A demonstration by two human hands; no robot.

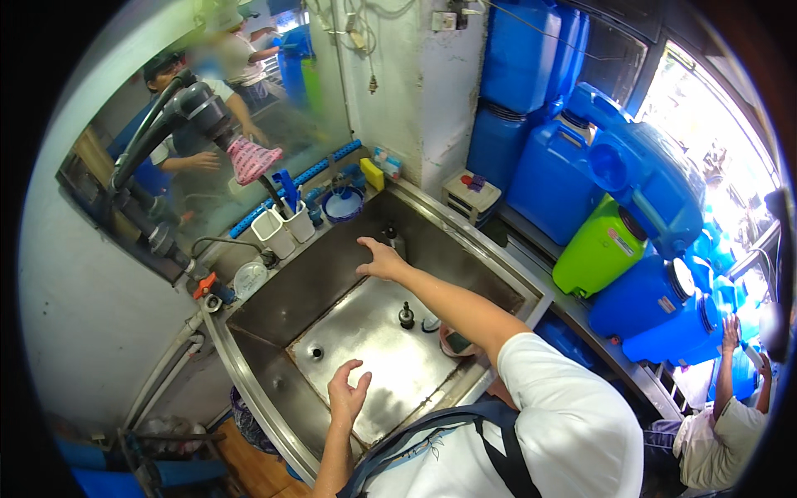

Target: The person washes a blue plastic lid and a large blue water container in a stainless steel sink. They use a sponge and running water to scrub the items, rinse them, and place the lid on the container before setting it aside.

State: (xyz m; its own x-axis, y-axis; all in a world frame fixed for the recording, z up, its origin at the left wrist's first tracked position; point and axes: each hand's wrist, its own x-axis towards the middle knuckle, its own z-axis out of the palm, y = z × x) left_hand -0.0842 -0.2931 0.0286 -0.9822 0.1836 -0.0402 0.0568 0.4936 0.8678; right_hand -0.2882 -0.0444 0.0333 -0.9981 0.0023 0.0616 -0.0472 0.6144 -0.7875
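Both my hands are over a deep stainless steel sink (pixel 332 324), with nothing in either. My right hand (pixel 383 260) reaches across toward the far wall of the sink, fingers stretched out and apart. Close beyond it stands a dark bottle-like item (pixel 396 242), partly hidden by the hand. Lower down, my left hand (pixel 349 390) hovers over the near left part of the basin, fingers loosely spread. On the sink floor stands a black fitting (pixel 406 315). A pinkish tub (pixel 455 342) sits by the right side, partly covered by my right arm.
A dark pipe (pixel 195 108) with a pink-wrapped end overhangs the sink. White holders (pixel 272 232), a blue-rimmed bowl (pixel 343 203) and a yellow sponge (pixel 372 174) line the back ledge. Blue jugs (pixel 554 178) and a green jug (pixel 599 247) crowd the right, where another person (pixel 722 440) works.
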